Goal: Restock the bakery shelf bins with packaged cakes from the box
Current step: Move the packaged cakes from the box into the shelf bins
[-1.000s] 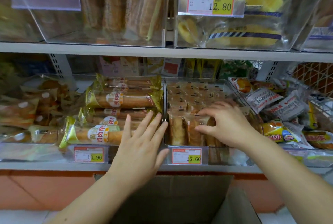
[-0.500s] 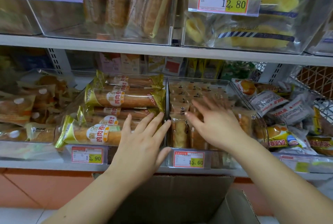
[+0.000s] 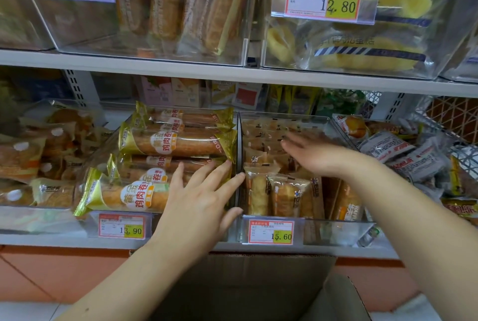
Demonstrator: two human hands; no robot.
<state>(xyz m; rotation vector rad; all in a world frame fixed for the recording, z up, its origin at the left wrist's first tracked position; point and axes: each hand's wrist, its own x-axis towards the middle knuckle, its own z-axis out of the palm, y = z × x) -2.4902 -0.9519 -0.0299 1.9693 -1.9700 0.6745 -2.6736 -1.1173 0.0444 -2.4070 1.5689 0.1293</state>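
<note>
The cakes [image 3: 280, 192] are found in the clear bin [image 3: 338, 231] directly above the 15.60 tag [image 3: 270, 232]. Small wrapped packs are stood upright just behind the tag, and flatter rows are laid further back from it, up to the bin's rear rim. The bin is judged to be nearly full, so its stocking is taken to be almost done and the step in hand to be a levelling of the packs. The right hand [image 3: 319, 156] is held flat, palm down, above and right of the tag, over the rear rows. Its fingers are straight and spread and nothing is gripped; whether the packs are actually touched cannot be told through the blur. The left hand [image 3: 199, 207] is laid open just left of the tag, fingers spread against the front of the neighbouring bin of rolls [image 3: 178, 143], with one fingertip at the divider; nothing is held by it either. The box [image 3: 245, 287] is seen below the tag, under the shelf [image 3: 38, 241] edge, but only its flaps are shown, so what is left inside cannot be told. Any remaining cakes, and any other bins to be filled, are judged to be the work left.
</note>
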